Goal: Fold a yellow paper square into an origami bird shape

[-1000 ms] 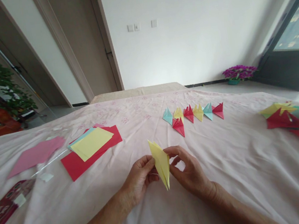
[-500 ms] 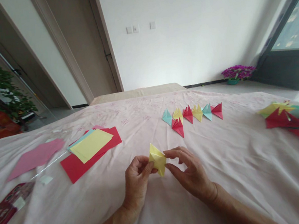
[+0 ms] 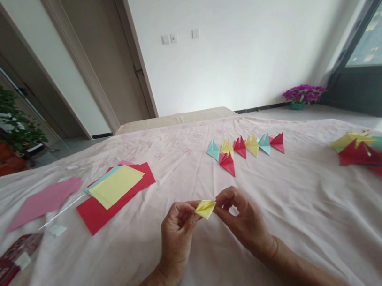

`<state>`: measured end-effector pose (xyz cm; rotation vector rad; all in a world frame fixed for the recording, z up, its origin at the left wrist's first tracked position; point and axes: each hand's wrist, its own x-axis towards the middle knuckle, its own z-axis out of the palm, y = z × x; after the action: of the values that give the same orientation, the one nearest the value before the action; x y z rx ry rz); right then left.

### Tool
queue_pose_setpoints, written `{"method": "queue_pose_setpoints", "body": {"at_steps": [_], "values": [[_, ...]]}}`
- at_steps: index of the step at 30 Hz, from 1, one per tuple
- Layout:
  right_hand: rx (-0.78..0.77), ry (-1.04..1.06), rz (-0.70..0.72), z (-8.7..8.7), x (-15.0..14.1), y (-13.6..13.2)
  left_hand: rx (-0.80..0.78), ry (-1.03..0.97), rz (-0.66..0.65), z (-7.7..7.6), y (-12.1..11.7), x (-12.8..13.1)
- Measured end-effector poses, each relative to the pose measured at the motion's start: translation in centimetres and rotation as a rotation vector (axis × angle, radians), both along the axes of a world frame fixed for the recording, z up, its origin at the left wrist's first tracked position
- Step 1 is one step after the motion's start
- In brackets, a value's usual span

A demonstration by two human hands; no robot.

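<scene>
A small piece of folded yellow paper (image 3: 205, 209) is held just above the cloth between my two hands. My left hand (image 3: 178, 232) pinches its left corner between thumb and fingers. On the other side, my right hand (image 3: 242, 221) has thumb and forefinger closed on the right corner. The paper is a compact diamond with layered folds; its underside is hidden. Beyond the hands, a row of folded paper pieces in blue, yellow and red (image 3: 240, 147) lies on the cloth, with one red folded piece (image 3: 227, 164) in front of it.
Yellow sheets (image 3: 117, 186) lie over red paper (image 3: 97, 217) to the left, near pink paper (image 3: 44, 201) and a dark red phone-like object (image 3: 3, 271). Larger red, yellow and green folded papers (image 3: 373, 150) rest at the right. A pale pink cloth (image 3: 292, 204) covers the surface.
The yellow paper has been turned from upright points to a flatter, wider diamond. My right thumb and forefinger have closed on its right corner.
</scene>
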<state>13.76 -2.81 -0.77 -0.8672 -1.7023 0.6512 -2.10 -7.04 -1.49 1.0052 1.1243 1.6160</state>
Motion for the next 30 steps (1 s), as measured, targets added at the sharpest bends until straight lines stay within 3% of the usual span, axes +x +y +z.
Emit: {"method": "queue_pose_setpoints", "body": {"at_steps": [6,18,30], "values": [[-0.15,0.033,0.022,-0.3,-0.1,0.0,0.049,-0.016,0.002,-0.1,0.0,0.0],[-0.089,-0.037,0.083,-0.3,-0.2,0.2,0.052,-0.053,-0.051,-0.3,0.0,0.1],[-0.195,-0.033,0.109,-0.5,-0.1,0.2,0.056,-0.003,-0.148,-1.1,0.0,0.1]]}}
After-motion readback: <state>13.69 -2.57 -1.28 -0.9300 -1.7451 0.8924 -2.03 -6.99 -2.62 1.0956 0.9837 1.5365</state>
